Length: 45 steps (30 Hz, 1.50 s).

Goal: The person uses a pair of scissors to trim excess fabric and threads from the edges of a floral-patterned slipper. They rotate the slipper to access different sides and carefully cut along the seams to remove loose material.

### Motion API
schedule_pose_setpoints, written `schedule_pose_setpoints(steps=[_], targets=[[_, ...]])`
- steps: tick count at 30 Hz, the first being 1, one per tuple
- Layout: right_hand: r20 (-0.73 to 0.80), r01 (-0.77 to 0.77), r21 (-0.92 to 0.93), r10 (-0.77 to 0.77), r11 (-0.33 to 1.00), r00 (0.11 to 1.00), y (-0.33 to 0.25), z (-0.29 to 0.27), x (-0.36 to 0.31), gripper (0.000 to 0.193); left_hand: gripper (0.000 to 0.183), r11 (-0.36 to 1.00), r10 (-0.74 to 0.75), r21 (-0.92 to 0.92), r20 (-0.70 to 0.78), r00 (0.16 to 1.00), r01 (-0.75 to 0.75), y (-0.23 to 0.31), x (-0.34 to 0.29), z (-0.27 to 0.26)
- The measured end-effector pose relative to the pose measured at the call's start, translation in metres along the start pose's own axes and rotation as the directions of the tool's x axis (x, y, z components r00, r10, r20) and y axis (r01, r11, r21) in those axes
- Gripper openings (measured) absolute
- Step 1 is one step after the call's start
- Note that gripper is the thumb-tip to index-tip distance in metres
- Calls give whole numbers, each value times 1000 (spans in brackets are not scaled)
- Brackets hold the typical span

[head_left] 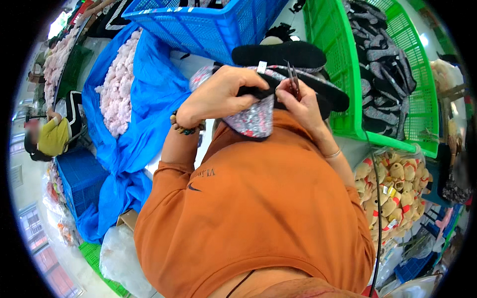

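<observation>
My left hand [226, 92] pinches the black edge of a grey speckled fabric piece [253, 119] with red flecks and dark trim, held in front of my chest. In my right hand [303, 104] is a small pair of dark thread snips [293, 82], its narrow points facing up and away from me. The fingers of that hand also come close to the fabric's edge; whether they pinch it is hard to see. Just beyond both hands lie long black plush pieces [280, 54], with a small white label [262, 66] on the cloth beside them.
A green basket [348, 74] of black and grey fabric pieces stands at right, a blue crate [194, 25] ahead. Pale pink fluffy pieces [119, 84] lie on blue sheeting [154, 94] at left. Tan plush pieces [397, 184] fill a bag at right. A person in yellow [53, 136] sits far left.
</observation>
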State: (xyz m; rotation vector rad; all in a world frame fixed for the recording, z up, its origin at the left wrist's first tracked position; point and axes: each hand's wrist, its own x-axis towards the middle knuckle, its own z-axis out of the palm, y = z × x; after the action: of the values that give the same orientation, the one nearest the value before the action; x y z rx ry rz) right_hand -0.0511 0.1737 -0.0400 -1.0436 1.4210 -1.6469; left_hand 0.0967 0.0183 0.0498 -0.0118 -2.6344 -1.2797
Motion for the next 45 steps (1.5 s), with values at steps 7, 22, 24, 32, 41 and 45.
schedule_pose_setpoints(steps=[7,22,24,32,41,45], targets=[[160,90,-128,-69,988,985,0,-1,-1,32,18,816,-225,-470,277,934,336,-37,5,18],[253,324,-329,-248,887,935,-38,22,15,19,49,386,-149,-825,386,911,413,-73,-12,18],[261,373,-333,-296,866,919,-38,22,17,16,50,463,-80,-800,389,918,380,-61,-9,14],[24,-22,32,21,999,999,-33,19,6,7,46,555,-185,-743,328,926,374,-54,-16,27],[-80,-95,-66,90,993,993,-9,-15,0,22,25,630,-225,-731,152,963,262,-41,-12,32],[70,-25,-282,47,959,996,-3,-30,-18,22,20,654,-292,-686,161,943,320,-35,-11,32]])
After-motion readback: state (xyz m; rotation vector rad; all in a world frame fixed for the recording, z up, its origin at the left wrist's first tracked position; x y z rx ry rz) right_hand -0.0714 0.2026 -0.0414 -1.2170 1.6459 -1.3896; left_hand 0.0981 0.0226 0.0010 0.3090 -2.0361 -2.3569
